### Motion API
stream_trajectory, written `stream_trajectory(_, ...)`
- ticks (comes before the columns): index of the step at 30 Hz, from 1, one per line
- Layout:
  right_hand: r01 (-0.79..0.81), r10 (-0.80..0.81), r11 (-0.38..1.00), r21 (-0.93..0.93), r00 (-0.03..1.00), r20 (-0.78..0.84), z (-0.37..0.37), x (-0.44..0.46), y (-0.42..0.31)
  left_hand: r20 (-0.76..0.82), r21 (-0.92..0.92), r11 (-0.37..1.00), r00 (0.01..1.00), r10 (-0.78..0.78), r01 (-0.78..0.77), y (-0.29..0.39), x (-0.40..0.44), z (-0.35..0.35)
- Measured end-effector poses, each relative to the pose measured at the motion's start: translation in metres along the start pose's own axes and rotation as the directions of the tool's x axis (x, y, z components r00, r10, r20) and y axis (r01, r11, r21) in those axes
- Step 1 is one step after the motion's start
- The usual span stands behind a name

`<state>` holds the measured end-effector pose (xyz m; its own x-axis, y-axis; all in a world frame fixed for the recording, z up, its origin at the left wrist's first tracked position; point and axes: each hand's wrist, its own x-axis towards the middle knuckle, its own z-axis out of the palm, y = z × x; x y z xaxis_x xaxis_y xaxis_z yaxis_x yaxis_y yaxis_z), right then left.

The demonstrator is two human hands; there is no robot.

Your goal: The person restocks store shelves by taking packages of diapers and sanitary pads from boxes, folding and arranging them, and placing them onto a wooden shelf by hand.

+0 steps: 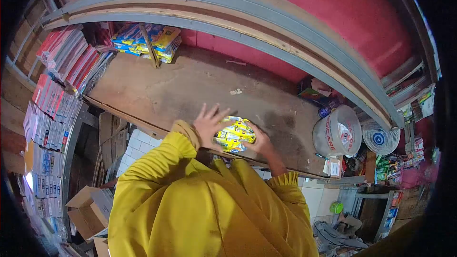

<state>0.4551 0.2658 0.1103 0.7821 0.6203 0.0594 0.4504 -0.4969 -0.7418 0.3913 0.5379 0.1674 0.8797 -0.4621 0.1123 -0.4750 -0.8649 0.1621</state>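
A yellow printed bundle of packets (234,134) is at the front edge of the brown wooden shelf (190,85), between my two hands. My left hand (209,126) is at its left side, fingers spread and palm against the packaging. Curved around the right side is my right hand (262,142), with its thumb low and its fingers along the upper right edge. The bundle's underside is hidden. More yellow and blue packets (164,40) are stacked at the back left of the shelf.
A clear plastic tub (337,132) stands at the shelf's right end, with a white fan (381,137) beyond it. Stacks of boxed goods (52,128) line the left. An open cardboard box (88,209) is low at left. A grey beam (228,0) crosses above the shelf.
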Motion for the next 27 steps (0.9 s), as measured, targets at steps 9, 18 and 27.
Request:
stream_trajectory(9,-0.104,0.11,0.973,0.204,0.994,-0.023,0.01,-0.02,-0.002,0.03,-0.037,0.998,0.998,0.048,-0.047,-0.012,0.011,0.052)
stream_trajectory(18,-0.221,0.29,0.616,0.756,0.956,0.044,0.008,0.006,-0.035,0.303,-0.676,0.727,0.944,0.129,0.118,-0.076,0.044,0.006)
stream_trajectory(27,-0.309,0.372,0.389,0.868,0.915,0.159,0.091,0.029,-0.074,0.344,-0.804,0.525,0.938,0.03,0.278,-0.122,-0.036,0.006)
